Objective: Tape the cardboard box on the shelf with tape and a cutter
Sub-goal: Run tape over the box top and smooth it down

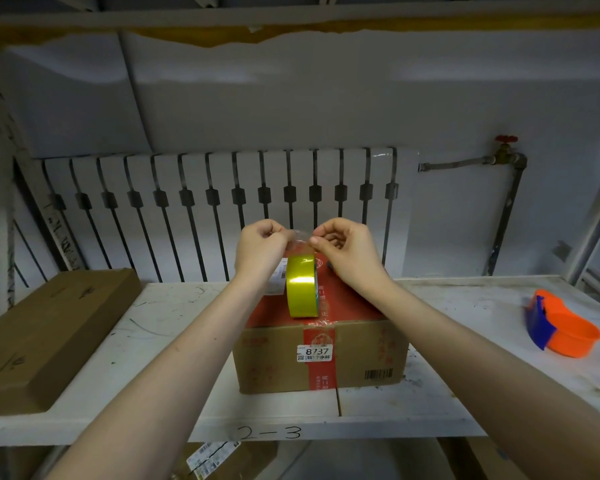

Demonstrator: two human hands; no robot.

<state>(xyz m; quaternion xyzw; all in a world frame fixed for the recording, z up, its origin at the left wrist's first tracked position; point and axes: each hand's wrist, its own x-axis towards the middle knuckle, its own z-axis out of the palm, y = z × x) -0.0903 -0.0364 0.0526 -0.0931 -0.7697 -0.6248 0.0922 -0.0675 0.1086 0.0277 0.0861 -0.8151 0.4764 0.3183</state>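
A cardboard box (354, 358) with a red printed top and a white label reading 8737 stands in the middle of the white shelf (430, 396). A yellow-green tape roll (302, 287) stands on edge on top of the box. My left hand (260, 247) and my right hand (347, 251) are both above the roll. Each pinches the loose clear tape end (298, 237) between thumb and fingers. An orange and blue tape cutter (561, 327) lies on the shelf at the far right, away from both hands.
A long flat brown carton (49, 330) lies on the shelf's left end. A white radiator (222, 188) and a pipe with a red valve (505, 140) are on the wall behind. More boxes sit on the lower shelf (208, 459).
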